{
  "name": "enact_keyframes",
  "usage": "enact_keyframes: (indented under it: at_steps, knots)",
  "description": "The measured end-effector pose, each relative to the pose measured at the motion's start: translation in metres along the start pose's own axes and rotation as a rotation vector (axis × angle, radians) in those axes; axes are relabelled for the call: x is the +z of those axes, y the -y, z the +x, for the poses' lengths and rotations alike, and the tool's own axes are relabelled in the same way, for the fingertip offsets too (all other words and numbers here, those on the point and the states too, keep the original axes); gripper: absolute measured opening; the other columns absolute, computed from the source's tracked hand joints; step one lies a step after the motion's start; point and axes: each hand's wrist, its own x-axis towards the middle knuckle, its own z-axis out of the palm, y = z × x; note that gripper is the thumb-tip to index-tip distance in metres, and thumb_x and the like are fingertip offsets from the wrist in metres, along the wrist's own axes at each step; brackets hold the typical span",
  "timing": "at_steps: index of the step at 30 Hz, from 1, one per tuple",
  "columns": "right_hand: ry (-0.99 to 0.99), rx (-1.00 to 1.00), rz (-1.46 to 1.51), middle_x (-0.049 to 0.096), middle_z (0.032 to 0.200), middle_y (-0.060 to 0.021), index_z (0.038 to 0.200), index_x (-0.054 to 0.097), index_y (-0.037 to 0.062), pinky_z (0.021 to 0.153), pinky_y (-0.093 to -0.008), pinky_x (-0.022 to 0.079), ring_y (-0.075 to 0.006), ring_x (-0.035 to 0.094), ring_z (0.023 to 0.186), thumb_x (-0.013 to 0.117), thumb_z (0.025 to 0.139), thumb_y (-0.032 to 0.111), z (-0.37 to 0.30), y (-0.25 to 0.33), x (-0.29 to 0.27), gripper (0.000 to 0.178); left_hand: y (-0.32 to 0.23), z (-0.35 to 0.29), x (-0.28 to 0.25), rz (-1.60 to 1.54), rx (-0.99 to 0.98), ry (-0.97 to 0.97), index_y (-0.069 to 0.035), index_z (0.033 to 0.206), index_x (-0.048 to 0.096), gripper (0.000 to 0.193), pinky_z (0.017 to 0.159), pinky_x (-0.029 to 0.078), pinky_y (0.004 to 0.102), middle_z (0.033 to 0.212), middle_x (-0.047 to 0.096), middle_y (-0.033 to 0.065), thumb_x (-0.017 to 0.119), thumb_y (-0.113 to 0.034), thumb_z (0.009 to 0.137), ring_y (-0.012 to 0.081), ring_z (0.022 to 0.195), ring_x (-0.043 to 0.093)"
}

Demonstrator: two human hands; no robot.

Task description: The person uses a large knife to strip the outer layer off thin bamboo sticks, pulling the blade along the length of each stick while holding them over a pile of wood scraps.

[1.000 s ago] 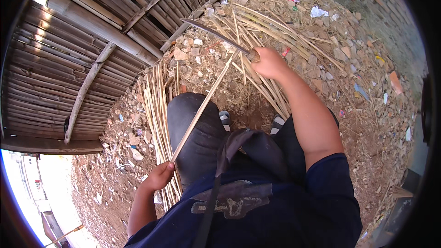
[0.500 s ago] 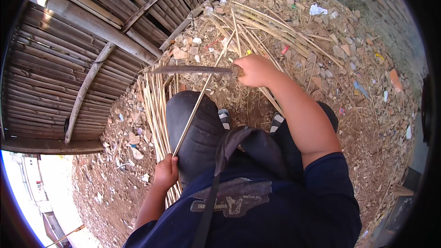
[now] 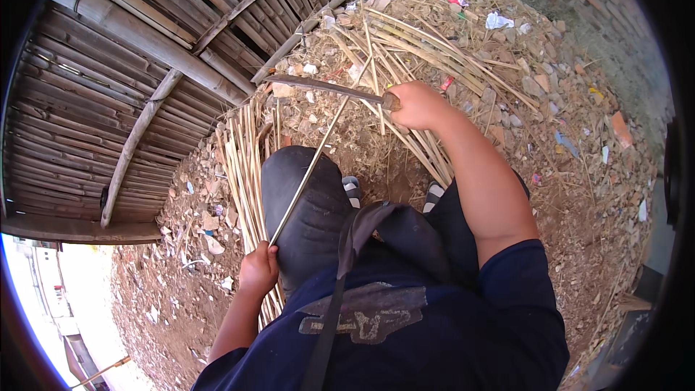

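Observation:
My right hand (image 3: 418,106) is closed around the wooden handle of a long machete (image 3: 318,85), whose dark blade points left and slightly away from me. The blade lies across the upper part of a thin bamboo stick (image 3: 308,174); whether it touches cannot be told. My left hand (image 3: 259,268) grips the near end of that stick beside my left knee. The stick slants up and to the right over my thigh. Just left of my leg lies a bundle of pale split sticks (image 3: 245,181), partly hidden under my left hand and forearm.
Longer bamboo strips (image 3: 434,51) lie on the ground ahead, some reaching toward my right foot. A bamboo-slat wall (image 3: 108,101) stands close on the left. Rubble and litter, including a white scrap (image 3: 498,21), cover the ground. A brick wall (image 3: 590,0) rises at the far right.
My right hand has moved right and slightly nearer with the machete. The blade tip has swung away from me, so the blade now tilts. My left hand has barely moved.

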Motion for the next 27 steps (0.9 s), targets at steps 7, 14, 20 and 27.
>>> enact_keyframes:
  at_steps: [7, 14, 20, 27]
  knots:
    - [-0.065, -0.191, -0.156, 0.070, 0.084, -0.0168, 0.095, 0.070, 0.0098, 0.075, -0.0499, 0.054, -0.0384, 0.069, 0.085, 0.070, 0.074, 0.019, -0.019, 0.039, -0.005, 0.023, 0.004, -0.003, 0.008, -0.008, 0.002, -0.037, -0.005, 0.091, 0.053, 0.027, 0.061, 0.049, 0.0596, 0.066, 0.062, 0.0275, 0.052, -0.028, 0.105, 0.0503, 0.067, 0.064]
    - [-0.141, -0.032, -0.054, 0.070, 0.085, -0.0150, 0.090, 0.069, 0.0111, 0.076, -0.0499, 0.054, -0.0365, 0.069, 0.088, 0.068, 0.075, 0.019, -0.002, 0.015, 0.001, 0.017, 0.004, 0.003, 0.004, 0.008, 0.038, -0.067, -0.005, 0.092, 0.054, 0.026, 0.061, 0.050, 0.0593, 0.067, 0.063, 0.0277, 0.053, -0.027, 0.104, 0.0504, 0.066, 0.064]
    - [-0.103, -0.288, -0.316, 0.070, 0.082, -0.0145, 0.093, 0.070, 0.0127, 0.076, -0.0502, 0.055, -0.0369, 0.070, 0.086, 0.068, 0.075, 0.017, -0.017, 0.049, 0.009, 0.018, 0.007, -0.001, 0.012, 0.012, 0.009, -0.089, -0.004, 0.094, 0.055, 0.026, 0.061, 0.050, 0.0593, 0.067, 0.063, 0.0278, 0.052, -0.027, 0.105, 0.0507, 0.067, 0.064]
    - [-0.269, -0.030, -0.074, 0.071, 0.085, -0.0161, 0.096, 0.070, 0.0131, 0.078, -0.0499, 0.055, -0.0380, 0.070, 0.087, 0.068, 0.077, 0.020, 0.002, 0.004, 0.013, 0.020, 0.003, 0.008, -0.002, 0.021, 0.004, -0.042, -0.004, 0.093, 0.053, 0.027, 0.063, 0.050, 0.0611, 0.070, 0.063, 0.0299, 0.053, -0.028, 0.105, 0.0528, 0.069, 0.064]
